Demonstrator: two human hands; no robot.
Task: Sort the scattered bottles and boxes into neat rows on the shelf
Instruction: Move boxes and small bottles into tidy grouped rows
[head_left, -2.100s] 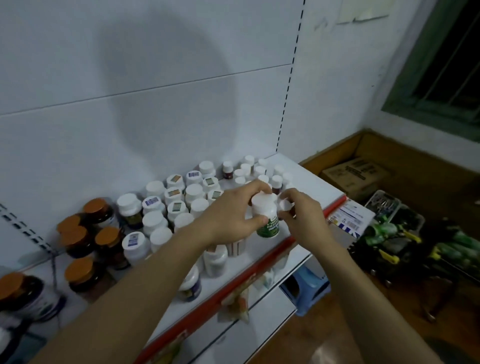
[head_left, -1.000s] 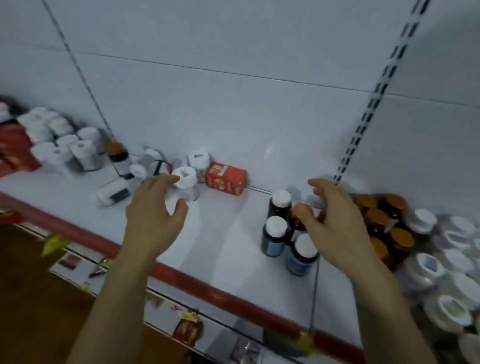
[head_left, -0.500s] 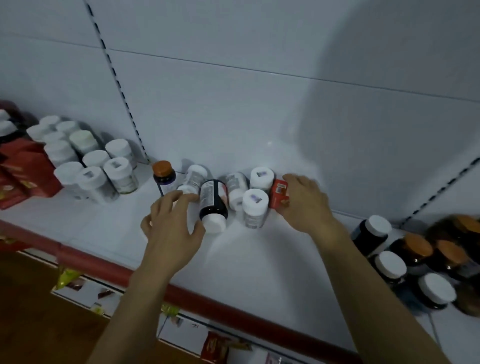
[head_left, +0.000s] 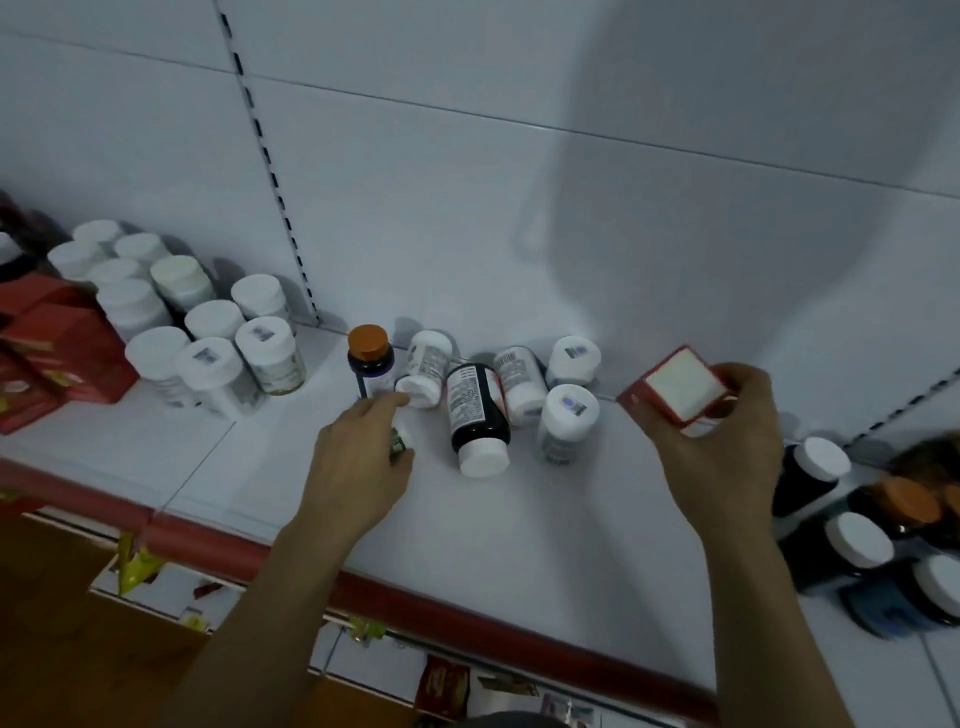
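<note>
shop: slotted white shelf (head_left: 519, 519) stocked with pill bottles (head_left: 208, 322), boxes (head_left: 62, 353)

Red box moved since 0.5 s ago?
Yes. The right hand holds the red box lifted rightward, clear of the white-capped bottle it stood beside.

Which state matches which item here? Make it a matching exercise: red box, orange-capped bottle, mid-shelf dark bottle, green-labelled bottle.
1 red box
2 orange-capped bottle
3 mid-shelf dark bottle
4 green-labelled bottle

A lying on its side on the shelf
B standing upright
C held up by the right hand
D gripped by the left hand

Pairs: 1-C, 2-B, 3-A, 4-D
</note>
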